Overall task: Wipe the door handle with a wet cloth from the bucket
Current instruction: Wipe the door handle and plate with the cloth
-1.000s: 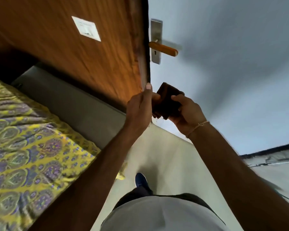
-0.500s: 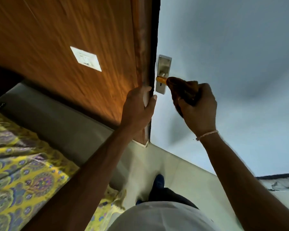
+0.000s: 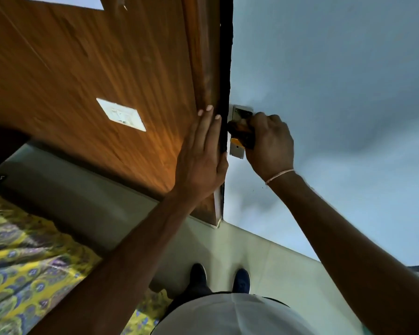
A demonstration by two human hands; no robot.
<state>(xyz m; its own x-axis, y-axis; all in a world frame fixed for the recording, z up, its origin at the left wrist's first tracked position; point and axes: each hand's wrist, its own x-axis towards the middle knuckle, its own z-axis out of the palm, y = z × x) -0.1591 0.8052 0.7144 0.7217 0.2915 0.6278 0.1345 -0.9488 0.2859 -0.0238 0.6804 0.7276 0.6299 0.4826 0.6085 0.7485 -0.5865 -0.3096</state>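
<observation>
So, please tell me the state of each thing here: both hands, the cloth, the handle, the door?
left hand: open, fingers straight, pressed flat on the door edge
right hand: grips the cloth against the handle
cloth: dark, bunched, wrapped over the handle
door handle: mostly covered, only an orange bit shows
handle plate: partly covered
door: seems ajar
wall switch: position unclear

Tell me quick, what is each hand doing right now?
Left hand: open, fingers straight, pressed flat on the brown wooden door edge.
Right hand: closed on the dark brown cloth, held against the orange door handle.
</observation>
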